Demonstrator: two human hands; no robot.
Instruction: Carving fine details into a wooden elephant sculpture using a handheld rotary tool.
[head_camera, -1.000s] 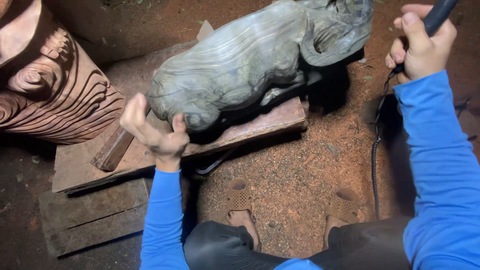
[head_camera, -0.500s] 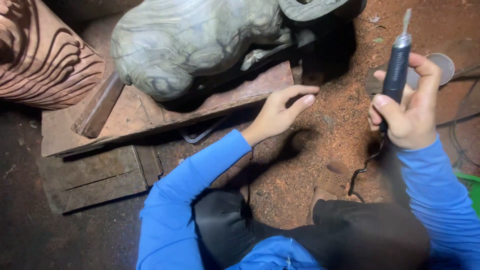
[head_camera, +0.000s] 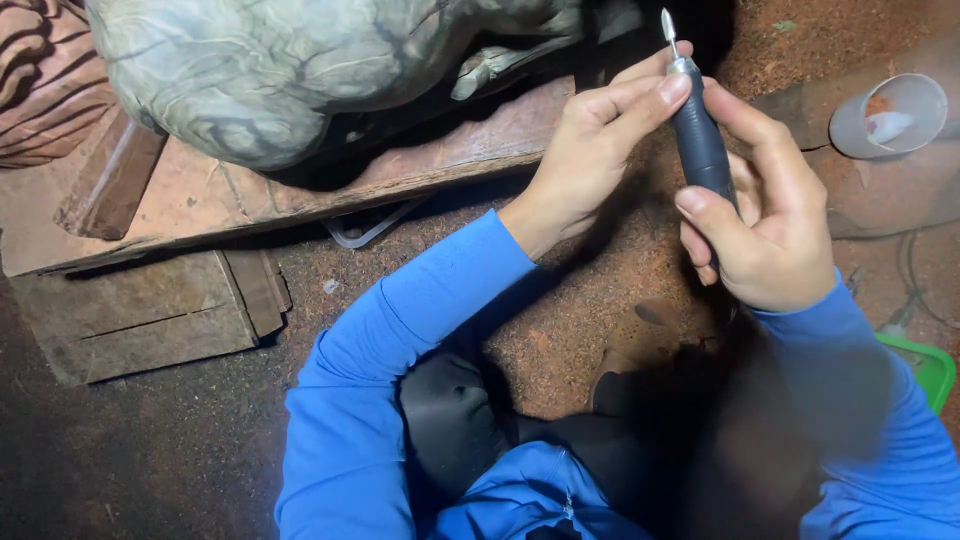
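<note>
Right hand (head_camera: 765, 235): clenched around the lower barrel of the rotary carving tool (head_camera: 698, 140), thumb laid across its front, tool held upright with the pointed bit at the top.
Left hand (head_camera: 590, 150): fingertips pinching the collar of the tool just below the bit; arm in a blue sleeve reaching across from the lower left.
Tool position: in the air between both hands, above the sawdust-covered floor (head_camera: 560, 330), just off the right end of the plank.
Carving: grey-green animal figure (head_camera: 300, 70) resting on the wooden plank (head_camera: 300, 190), toward its back edge; neither hand touches it.
Left of figure: reddish carved piece with wavy ridges (head_camera: 40, 80).
Under plank's front-left corner: flat wooden board (head_camera: 150, 310).
Far right: pale plastic cup (head_camera: 885, 115) on its side; green container (head_camera: 930, 365) at the right frame edge.
</note>
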